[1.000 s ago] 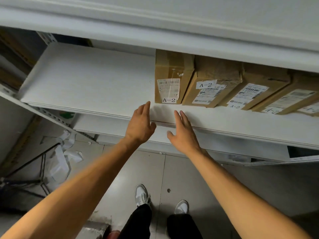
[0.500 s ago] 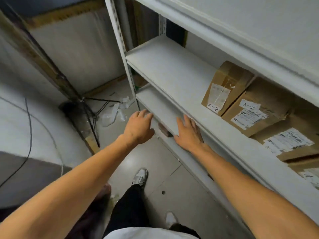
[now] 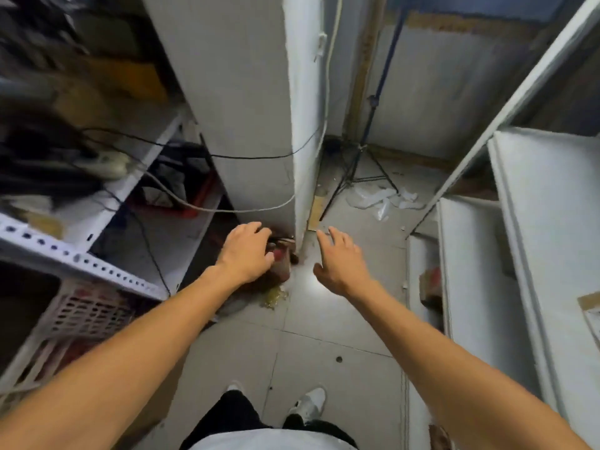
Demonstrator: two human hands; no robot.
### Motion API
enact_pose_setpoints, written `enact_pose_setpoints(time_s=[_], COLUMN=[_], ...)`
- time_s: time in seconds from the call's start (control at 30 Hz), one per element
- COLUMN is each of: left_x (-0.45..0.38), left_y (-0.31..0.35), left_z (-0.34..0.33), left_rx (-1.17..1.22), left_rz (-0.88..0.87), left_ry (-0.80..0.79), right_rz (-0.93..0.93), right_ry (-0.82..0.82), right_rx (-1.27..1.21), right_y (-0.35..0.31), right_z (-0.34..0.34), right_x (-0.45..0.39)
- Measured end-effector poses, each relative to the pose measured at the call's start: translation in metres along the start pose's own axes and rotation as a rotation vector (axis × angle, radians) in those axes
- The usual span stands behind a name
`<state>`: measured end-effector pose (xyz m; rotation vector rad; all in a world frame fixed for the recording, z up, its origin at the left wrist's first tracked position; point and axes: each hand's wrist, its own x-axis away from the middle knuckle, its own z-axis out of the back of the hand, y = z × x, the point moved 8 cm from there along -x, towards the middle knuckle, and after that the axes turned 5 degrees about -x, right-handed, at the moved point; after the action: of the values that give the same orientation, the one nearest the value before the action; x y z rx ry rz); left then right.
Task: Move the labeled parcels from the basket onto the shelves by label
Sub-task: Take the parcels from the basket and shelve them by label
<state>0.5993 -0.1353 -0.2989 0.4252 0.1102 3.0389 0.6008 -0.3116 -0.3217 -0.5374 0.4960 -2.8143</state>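
Evidently between parcels, both the left hand [image 3: 246, 253] and right hand [image 3: 339, 259] hang empty with loose fingers, white shelves [image 3: 548, 222] to the right, no parcel clearly visible, basket [image 3: 87, 311] low left.

A single head-worn view looks steeply down along the person's own outstretched arms to the tiled floor [image 3: 324, 336] and shoes (wide-angle, so straight edges bow), facing a narrow aisle with white shelves [image 3: 535, 254] close on the right and a cluttered rack [image 3: 74, 254] on the left
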Motion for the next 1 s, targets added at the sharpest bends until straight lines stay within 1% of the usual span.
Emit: enact_pose_setpoints(time_s=[0.1, 0.23, 0.37, 0.47, 0.6, 0.7, 0.8, 0.9, 1.0], left_x=[0.054, 0.149, 0.258, 0.326, 0.391, 0.426, 0.450, 0.468, 0.474], left_y=[-0.089, -0.198, -0.288, -0.341, -0.388, -0.423, -0.449, -0.472, -0.499], left_z=[-0.005, -0.017, -0.027, -0.037, -0.036, -0.042, -0.050, -0.051, -0.051], left_rx=[0.082, 0.193, 0.233, 0.260, 0.302, 0.308, 0.341, 0.359, 0.354], left_rz=[0.206, 0.471, 0.694, 0.810, 0.915, 0.971, 1.020, 1.074, 1.082], left_ry=[0.028, 0.042, 0.110, 0.116, 0.127, 0.173, 0.176, 0.218, 0.206], right_rz=[0.167, 0.420, 0.632, 0.729, 0.818, 0.831, 0.847, 0.888, 0.919], right_ry=[-0.068, -0.095, -0.178, -0.209, -0.230, -0.277, -0.294, -0.317, -0.331], right_rx=[0.058, 0.118, 0.178, 0.179, 0.205, 0.207, 0.210, 0.235, 0.239], right_y=[-0.092, -0.229, -0.352, -0.424, -0.492, -0.528, -0.560, -0.592, -0.626], right_z=[-0.026, -0.066, -0.115, -0.146, -0.183, -0.203, -0.216, -0.230, -0.241], right_x=[-0.012, -0.002, 0.034, 0.061, 0.089, 0.100, 0.103, 0.098, 0.084])
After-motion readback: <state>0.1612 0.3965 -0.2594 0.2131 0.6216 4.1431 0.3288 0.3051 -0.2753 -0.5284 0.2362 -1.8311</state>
